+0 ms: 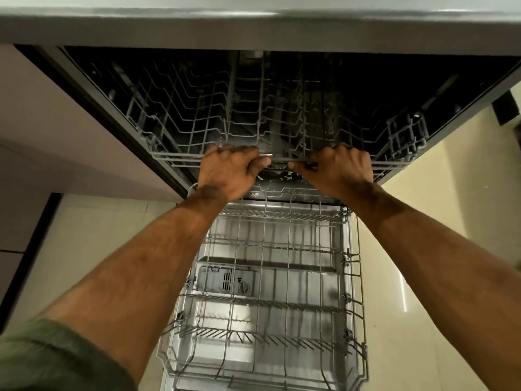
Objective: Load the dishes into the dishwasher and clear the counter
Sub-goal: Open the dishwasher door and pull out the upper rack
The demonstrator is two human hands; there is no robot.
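Under the counter edge (pixel 253 26), both the left hand (pixel 229 170) and right hand (pixel 341 166) curl tight round the front rail of the empty upper dishwasher rack (pixel 180 128), above the pulled-out, equally empty lower rack (pixel 267 277), where an uneven pull could skew and jam its runners.

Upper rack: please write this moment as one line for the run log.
left hand: grips upper rack front rail | right hand: grips same rail | lower rack: pulled out over open door, no dishes | upper rack: no dishes visible
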